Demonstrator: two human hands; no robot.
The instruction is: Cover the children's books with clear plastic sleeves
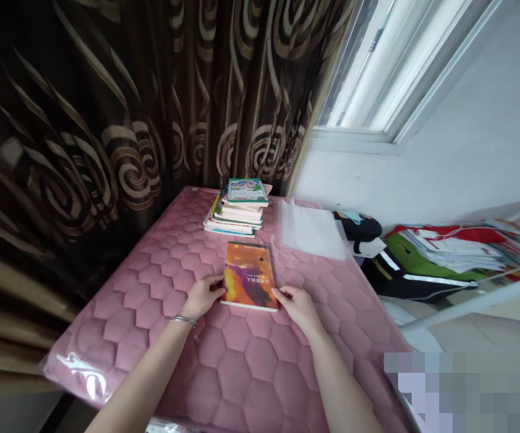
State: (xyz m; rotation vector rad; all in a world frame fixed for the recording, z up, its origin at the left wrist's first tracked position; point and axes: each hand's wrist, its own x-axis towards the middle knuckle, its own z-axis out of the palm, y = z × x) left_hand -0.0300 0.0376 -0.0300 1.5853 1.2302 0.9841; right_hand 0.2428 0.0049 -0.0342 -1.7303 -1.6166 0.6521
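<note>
A paperback book (247, 270) with an orange, yellow and purple cover lies flat on the pink quilted mattress (223, 367), its cover lettering upside down to me. My left hand (203, 294), with a silver bangle at the wrist, grips the book's left edge between thumb and fingers. On the opposite side, my right hand (296, 305) pinches the lower right edge. Behind the book stands an uneven stack of books (240, 219), topped by one with a green-bordered cover. Clear plastic sleeves (314, 231) lie to the right of the stack.
A dark curtain (187, 96) with swirl patterns hangs behind and left of the mattress. To the right are a white wall (462, 138) and a window (368, 72). Beyond the mattress's right edge sit a black and green bag (408, 258) and piled papers (458, 249).
</note>
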